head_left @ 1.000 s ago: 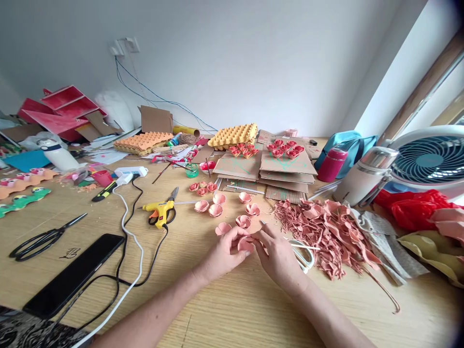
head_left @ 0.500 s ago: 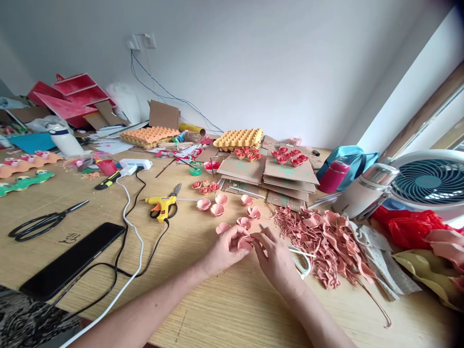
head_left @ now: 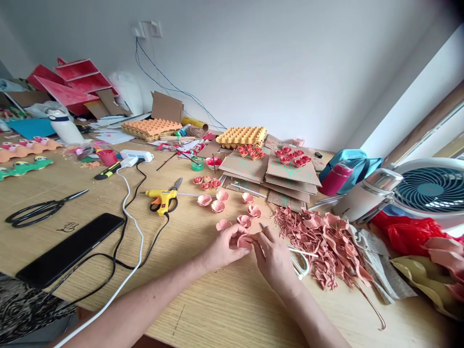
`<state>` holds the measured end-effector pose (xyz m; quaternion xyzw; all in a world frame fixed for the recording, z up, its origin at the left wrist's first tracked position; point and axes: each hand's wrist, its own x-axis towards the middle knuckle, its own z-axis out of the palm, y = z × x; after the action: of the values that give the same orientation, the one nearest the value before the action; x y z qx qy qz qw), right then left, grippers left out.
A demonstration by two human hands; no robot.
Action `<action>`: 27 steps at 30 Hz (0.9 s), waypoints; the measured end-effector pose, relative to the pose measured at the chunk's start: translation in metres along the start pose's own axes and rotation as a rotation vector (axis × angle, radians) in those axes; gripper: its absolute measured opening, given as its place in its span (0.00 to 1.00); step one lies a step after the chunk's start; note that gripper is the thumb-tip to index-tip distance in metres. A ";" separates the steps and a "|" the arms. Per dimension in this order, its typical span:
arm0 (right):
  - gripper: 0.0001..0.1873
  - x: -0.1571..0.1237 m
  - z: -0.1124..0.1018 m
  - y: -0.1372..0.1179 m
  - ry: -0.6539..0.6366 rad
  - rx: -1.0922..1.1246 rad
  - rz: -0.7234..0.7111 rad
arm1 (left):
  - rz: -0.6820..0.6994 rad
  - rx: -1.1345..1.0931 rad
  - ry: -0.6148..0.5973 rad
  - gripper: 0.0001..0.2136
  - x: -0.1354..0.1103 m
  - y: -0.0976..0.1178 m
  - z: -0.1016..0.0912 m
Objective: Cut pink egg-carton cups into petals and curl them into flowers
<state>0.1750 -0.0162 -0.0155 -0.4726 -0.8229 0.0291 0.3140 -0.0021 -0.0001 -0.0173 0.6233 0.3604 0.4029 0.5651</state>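
A pink egg-carton flower cup [head_left: 243, 241] is between my two hands above the near part of the table. My left hand [head_left: 225, 247] holds it from the left, fingers curled round its side. At its right edge my right hand [head_left: 274, 258] pinches the rim with thumb and fingertips. White-handled scissors [head_left: 301, 266] show beside and under my right hand; whether the palm also holds them I cannot tell. Just beyond my fingers sit more pink cups [head_left: 244, 221], several of them spread on the wood. Smaller, redder flowers [head_left: 206, 185] stand farther back.
A pile of pink carton scraps [head_left: 326, 246] lies right of my hands. Left are a yellow glue gun [head_left: 163, 200], cables [head_left: 142, 241], black scissors [head_left: 47, 210] and a phone [head_left: 70, 251]. Cardboard sheets [head_left: 290, 179] bear red flowers behind; a flask [head_left: 366, 193] and fan [head_left: 429, 188] stand right.
The view has shifted slightly, with the table's far items sitting a little differently in frame. Both hands keep their hold on the flower cup, with barely any finger movement.
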 end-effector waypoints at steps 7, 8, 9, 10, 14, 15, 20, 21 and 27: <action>0.11 0.002 -0.001 -0.001 0.010 0.024 0.030 | 0.046 -0.040 0.018 0.15 0.002 0.000 0.000; 0.11 0.002 -0.001 -0.001 0.014 0.054 0.048 | 0.056 -0.046 0.019 0.15 0.002 0.001 0.000; 0.11 0.002 -0.001 -0.001 0.018 0.079 0.062 | 0.064 -0.050 0.017 0.14 0.002 0.002 0.001; 0.11 0.001 -0.001 0.000 0.020 0.097 0.071 | 0.073 -0.049 0.016 0.14 0.001 0.003 0.002; 0.10 0.000 0.000 0.002 0.011 0.121 0.087 | 0.094 0.009 0.009 0.13 0.000 0.006 0.003; 0.10 -0.001 0.001 0.002 0.004 0.126 0.089 | 0.087 0.033 0.009 0.12 -0.001 0.006 0.003; 0.10 -0.001 0.002 0.001 -0.030 0.145 0.096 | 0.050 0.154 0.024 0.09 -0.003 0.002 0.003; 0.10 0.000 0.001 0.000 -0.030 0.147 0.097 | 0.052 0.152 0.028 0.09 -0.003 0.001 0.003; 0.10 -0.001 0.002 -0.001 -0.011 0.186 0.096 | 0.023 0.000 0.004 0.12 -0.002 0.004 0.002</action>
<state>0.1734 -0.0170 -0.0166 -0.4802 -0.7947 0.1230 0.3505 -0.0013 -0.0027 -0.0140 0.6266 0.3544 0.4104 0.5598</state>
